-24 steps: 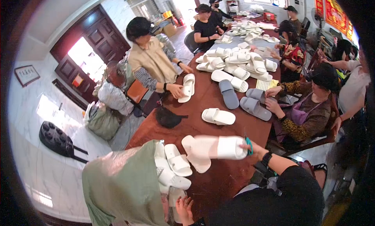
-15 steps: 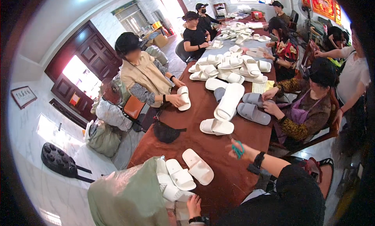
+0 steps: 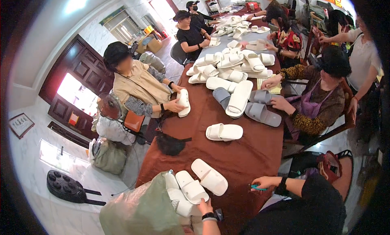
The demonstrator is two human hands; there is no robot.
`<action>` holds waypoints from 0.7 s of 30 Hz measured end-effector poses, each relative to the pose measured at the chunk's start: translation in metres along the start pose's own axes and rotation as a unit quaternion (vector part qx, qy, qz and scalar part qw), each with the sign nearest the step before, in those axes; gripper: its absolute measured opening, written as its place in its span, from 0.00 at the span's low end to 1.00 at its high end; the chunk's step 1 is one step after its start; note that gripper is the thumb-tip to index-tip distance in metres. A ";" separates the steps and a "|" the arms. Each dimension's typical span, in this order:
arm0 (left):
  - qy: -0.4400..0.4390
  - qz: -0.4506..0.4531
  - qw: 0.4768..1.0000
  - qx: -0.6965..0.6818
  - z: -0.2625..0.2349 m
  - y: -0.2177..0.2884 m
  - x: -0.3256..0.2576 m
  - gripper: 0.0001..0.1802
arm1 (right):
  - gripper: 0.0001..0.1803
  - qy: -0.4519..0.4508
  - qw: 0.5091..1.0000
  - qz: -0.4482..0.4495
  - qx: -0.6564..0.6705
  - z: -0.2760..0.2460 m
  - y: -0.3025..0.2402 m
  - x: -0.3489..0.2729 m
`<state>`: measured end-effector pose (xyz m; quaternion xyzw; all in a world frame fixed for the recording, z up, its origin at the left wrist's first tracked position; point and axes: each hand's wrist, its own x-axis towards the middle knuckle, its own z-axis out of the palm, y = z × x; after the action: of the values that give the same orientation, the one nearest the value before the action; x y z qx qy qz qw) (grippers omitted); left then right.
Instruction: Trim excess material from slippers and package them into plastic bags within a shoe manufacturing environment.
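My right hand [image 3: 265, 182] rests on the brown tablecloth [image 3: 243, 158] near the table's near right edge, closed around a small teal tool [image 3: 256, 188]. My left hand [image 3: 205, 205], with a dark watch on the wrist, reaches the heel of a white slipper [image 3: 191, 189] lying at the mouth of a pale green sack [image 3: 142, 210]. I cannot see whether its fingers grip it. A second white slipper [image 3: 210, 176] lies beside it. Further up the table a long white slipper [image 3: 239, 98] lies across grey slippers [image 3: 262, 113].
People sit along both sides of the long table handling slippers. A white pair [image 3: 224, 132] and a black cap [image 3: 170, 143] lie mid-table. Many white slippers [image 3: 233, 60] are heaped at the far end. Bags [image 3: 107, 156] sit on the floor at left, a red bag [image 3: 327, 166] at right.
My right hand held up a white slipper, let it go, and it flew up the table onto the grey slippers. My right hand dropped to the cloth; my left hand moved toward the sack's slippers.
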<state>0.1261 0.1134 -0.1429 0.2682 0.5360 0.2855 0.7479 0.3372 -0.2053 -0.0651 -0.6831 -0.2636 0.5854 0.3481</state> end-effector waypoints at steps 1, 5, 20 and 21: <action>-0.009 0.011 1.000 0.027 0.004 0.006 -0.010 0.21 | 0.33 -0.002 1.000 0.000 0.003 -0.002 -0.005 0.004; 0.024 0.071 0.996 0.055 0.010 0.042 -0.089 0.19 | 0.23 -0.081 0.976 0.008 0.201 -0.005 -0.048 -0.001; 0.071 0.174 0.982 0.015 -0.060 0.060 -0.211 0.18 | 0.34 -0.378 0.870 0.028 0.316 0.102 -0.107 0.062; 0.077 0.175 0.981 0.002 -0.064 0.060 -0.217 0.18 | 0.34 -0.387 0.866 0.031 0.316 0.115 -0.109 0.068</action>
<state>0.0002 0.0063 0.0221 0.3368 0.5375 0.4308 0.6419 0.2408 -0.0665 -0.0303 -0.2635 -0.1569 0.8650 0.3970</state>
